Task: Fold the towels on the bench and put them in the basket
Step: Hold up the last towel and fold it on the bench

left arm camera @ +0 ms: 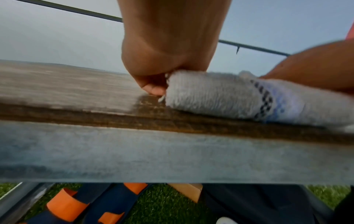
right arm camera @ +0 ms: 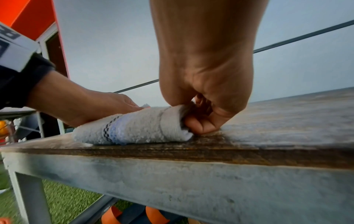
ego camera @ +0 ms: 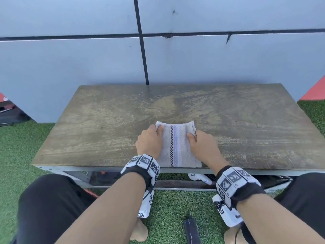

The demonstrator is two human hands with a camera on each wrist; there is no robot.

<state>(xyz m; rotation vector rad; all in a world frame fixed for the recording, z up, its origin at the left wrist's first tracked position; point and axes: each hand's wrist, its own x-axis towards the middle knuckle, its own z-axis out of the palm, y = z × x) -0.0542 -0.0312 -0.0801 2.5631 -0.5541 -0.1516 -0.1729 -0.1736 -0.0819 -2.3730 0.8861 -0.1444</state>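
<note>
The towel [ego camera: 178, 147] is a small, pale grey terry cloth, folded into a narrow rectangle. It lies flat on the bench [ego camera: 246, 120], at the middle of the bench's near edge, with its near end flush with that edge. A checkered dark stripe and a pale blue-violet band run along the towel's length, from near end to far end.

The left hand [ego camera: 149, 140] is at the towel's far left corner. Its fingers are curled and pinch the corner, with the thumb on top of the cloth. In the left wrist view, the left hand [left arm camera: 153, 72] grips the towel's [left arm camera: 220, 97] left edge, and a fingertip touches the bench [left arm camera: 67, 84] surface just beside the cloth.

The right hand [ego camera: 202, 143] is at the towel's far right corner. Its fingers are curled around the right edge and the thumb presses on top. In the right wrist view, the right hand [right arm camera: 206, 94] has its fingers tucked into the open side of the towel [right arm camera: 138, 125], with the knuckles resting on the bench [right arm camera: 287, 118].

The bench has a worn wooden top on a grey metal frame. It stands on green artificial turf [ego camera: 21, 138], against a grey panelled wall [ego camera: 70, 59]. Each wrist carries a band with black-and-white markers [ego camera: 146, 162]. Beneath the bench, orange and dark blue items [left arm camera: 76, 201] lie on the turf; their nature cannot be determined.
</note>
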